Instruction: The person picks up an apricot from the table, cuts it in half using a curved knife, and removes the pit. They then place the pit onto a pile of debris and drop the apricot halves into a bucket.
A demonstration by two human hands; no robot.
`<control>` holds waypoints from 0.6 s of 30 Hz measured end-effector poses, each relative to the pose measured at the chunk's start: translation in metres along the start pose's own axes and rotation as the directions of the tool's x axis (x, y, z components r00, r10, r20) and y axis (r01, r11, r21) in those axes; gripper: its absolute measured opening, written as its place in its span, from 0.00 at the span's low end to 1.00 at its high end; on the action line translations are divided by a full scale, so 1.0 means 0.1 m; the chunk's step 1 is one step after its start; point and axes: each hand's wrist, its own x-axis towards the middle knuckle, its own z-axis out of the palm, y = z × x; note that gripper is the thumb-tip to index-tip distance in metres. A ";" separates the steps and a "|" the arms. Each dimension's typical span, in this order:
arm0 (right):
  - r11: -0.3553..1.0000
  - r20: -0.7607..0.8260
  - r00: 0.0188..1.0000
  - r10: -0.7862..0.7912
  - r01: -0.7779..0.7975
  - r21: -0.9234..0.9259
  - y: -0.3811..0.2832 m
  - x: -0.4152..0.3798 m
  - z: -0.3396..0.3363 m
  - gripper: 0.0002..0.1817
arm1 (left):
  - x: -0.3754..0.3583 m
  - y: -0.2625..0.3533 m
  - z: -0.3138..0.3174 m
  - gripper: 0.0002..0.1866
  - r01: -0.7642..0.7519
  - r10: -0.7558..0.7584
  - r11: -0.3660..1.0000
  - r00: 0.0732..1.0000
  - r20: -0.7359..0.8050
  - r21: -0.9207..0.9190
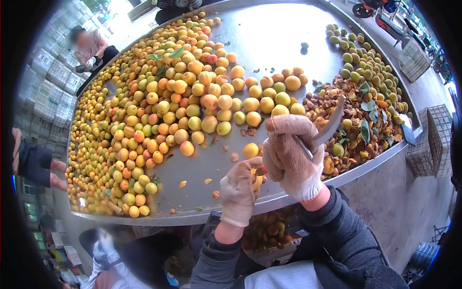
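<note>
My left hand (239,191), in a pale, stained glove, is closed around a yellow-orange fruit (257,181) close to the table's near edge. Right beside it, my right hand (294,155), also gloved, grips a curved metal blade (332,123) that points up and to the right. A small red item (261,170) shows between the two hands. Another yellow fruit (250,150) lies on the metal table (178,179) just beyond them. Below the table edge, a container of cut fruit (269,231) is partly hidden by my arms.
Many yellow and orange fruits (159,106) cover the table's left half. Pits and scraps (353,120) lie at the right, with green fruits (358,58) behind. Plastic crates (428,142) stand at the right. Other people (89,48) are around the table.
</note>
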 end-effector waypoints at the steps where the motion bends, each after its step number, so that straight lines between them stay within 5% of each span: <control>1: 0.999 -0.019 0.999 0.050 -0.050 0.007 -0.02 0.01 0.01 0.10 | 0.04 -0.09 -0.06 0.21 -0.051 0.052 0.998 0.997 0.051 -0.028; 6: 0.902 -0.172 0.945 0.279 -0.196 0.384 0.08 0.15 -0.04 0.10 | 0.08 -0.10 -0.06 0.21 -0.090 0.094 0.982 0.995 0.020 -0.166; 8: 0.883 -0.164 0.938 0.307 -0.216 0.418 0.14 0.18 -0.07 0.10 | 0.09 -0.01 -0.13 0.23 0.189 -0.147 0.935 0.977 0.157 -0.301; 12: 0.654 -0.030 0.892 0.451 -0.307 0.692 0.29 0.19 -0.16 0.11 | 0.04 -0.02 -0.18 0.25 0.215 -0.093 0.857 0.958 0.270 -0.468; 14: 0.748 -0.157 0.886 0.436 -0.260 0.610 0.21 0.22 -0.11 0.10 | 0.08 -0.11 -0.34 0.25 0.017 0.022 0.990 0.963 0.268 -0.143; 16: 0.910 -0.210 0.947 0.244 -0.148 0.388 0.12 0.27 -0.15 0.11 | 0.13 0.00 -0.25 0.24 0.026 0.022 0.955 0.987 0.157 -0.295; 18: 0.954 -0.183 0.948 0.259 -0.280 -0.102 -0.06 0.17 -0.08 0.13 | 0.14 0.06 -0.24 0.24 0.011 0.010 0.895 0.999 0.044 -0.446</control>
